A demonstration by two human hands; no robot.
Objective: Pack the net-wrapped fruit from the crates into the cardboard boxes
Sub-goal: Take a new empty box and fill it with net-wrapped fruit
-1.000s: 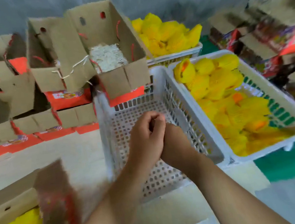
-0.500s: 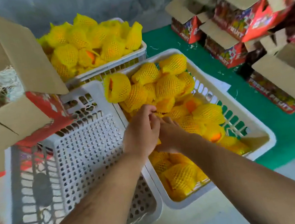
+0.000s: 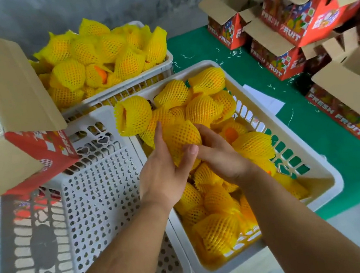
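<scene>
Reaching forward from bottom of frame, both forearms converge over the right crate. One net-wrapped fruit is cupped there between left hand and right hand, fingers curled round it. Open cardboard boxes are stacked beyond.

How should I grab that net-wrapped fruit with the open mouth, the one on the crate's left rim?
Take the open-mouthed fruit round its rounded middle, coming from above with fingers on both sides. Its loose net mouth faces left and would probably just crumple or slip off if pinched. It lies on top of the pile against the crate rim, so nothing covers it.
</scene>
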